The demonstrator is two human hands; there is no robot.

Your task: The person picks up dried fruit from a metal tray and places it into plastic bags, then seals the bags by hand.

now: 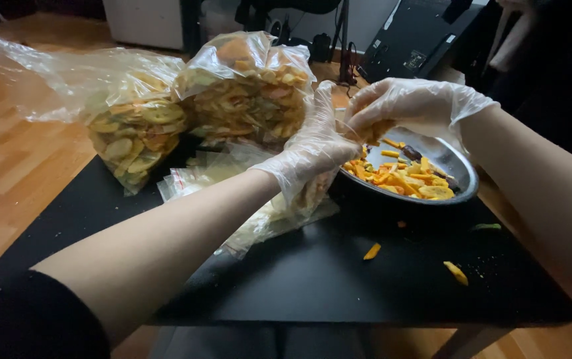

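From the head view, we see our left hand (312,149), in a thin clear glove, at mid-frame with its fingers closed around the mouth of a small clear bag (299,199) that hangs below it, partly filled with chips. Our right hand (409,106), gloved too, sits just right of it in the upper middle, fingers curled shut on a pinch of chips (374,129) over the bag's opening.

We judge the chips light, stiff and brittle: a loose cupped hold suits them better than a squeeze. The bag looks soft, limp and slick, so the rim is the place to hold it, as the left hand does. Glove on plastic may slide.

Right of centre, a round metal pan (462,174) holds orange, yellow and dark chips; its near rim lies just beside the bag. 3 or so stray pieces (372,251) lie on the black table (312,279) toward the lower right.

In the upper left and upper middle stand 2 big bags (246,93) of chips, tops open and crumpled. A stack of flat small bags (193,176) lies just beneath the left wrist, touching the held bag. These crowd the left side; the pan rim hems the right. Wooden floor shows at far left, dark equipment along the top.
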